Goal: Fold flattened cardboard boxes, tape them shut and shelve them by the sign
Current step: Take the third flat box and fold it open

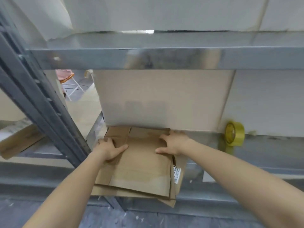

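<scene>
2 hands on a stack of flattened boxes point(141, 171)

The stack lies on the metal shelf point(266, 145), its near end overhanging the front edge. The left hand point(109, 148) and right hand point(174, 143) rest on the top sheet, fingers spread wide and flat, gripping nothing. Just behind the stack stands 1 folded box point(164, 99). A yellow tape roll point(234, 134) stands upright to the right, well apart.
</scene>
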Tool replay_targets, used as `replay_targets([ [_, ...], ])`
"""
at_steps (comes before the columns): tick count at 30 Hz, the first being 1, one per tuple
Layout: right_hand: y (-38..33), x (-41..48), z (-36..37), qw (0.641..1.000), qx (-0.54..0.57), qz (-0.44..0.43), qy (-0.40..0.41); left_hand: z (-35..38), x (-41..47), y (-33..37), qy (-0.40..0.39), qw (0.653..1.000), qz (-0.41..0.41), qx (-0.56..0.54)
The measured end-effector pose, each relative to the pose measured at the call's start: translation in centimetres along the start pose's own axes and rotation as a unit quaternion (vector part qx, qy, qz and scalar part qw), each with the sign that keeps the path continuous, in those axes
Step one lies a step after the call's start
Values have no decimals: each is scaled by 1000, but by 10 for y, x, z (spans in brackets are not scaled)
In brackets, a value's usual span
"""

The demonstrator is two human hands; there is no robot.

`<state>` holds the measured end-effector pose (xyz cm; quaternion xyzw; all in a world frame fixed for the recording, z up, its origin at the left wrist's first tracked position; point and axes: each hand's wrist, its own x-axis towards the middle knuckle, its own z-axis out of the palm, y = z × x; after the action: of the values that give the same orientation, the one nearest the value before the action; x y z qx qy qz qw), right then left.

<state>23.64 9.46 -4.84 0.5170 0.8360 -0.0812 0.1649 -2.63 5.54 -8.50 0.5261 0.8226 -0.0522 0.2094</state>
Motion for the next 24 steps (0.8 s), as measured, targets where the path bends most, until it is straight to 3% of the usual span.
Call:
replay_targets([
  [6,-11,1,9,998,32,60,0,8,8,-9,-3,999,7,-53],
  [10,-18,-4,12,975,205,85,21,-4,2,-6,18,996,10,-92],
  [13,-21,-12,3,958,269,76,67,-21,-7,-4,21,988,12,-152],
  [24,24,-72,-69,926,318,62,196,-98,-81,47,88,947,124,-281],
])
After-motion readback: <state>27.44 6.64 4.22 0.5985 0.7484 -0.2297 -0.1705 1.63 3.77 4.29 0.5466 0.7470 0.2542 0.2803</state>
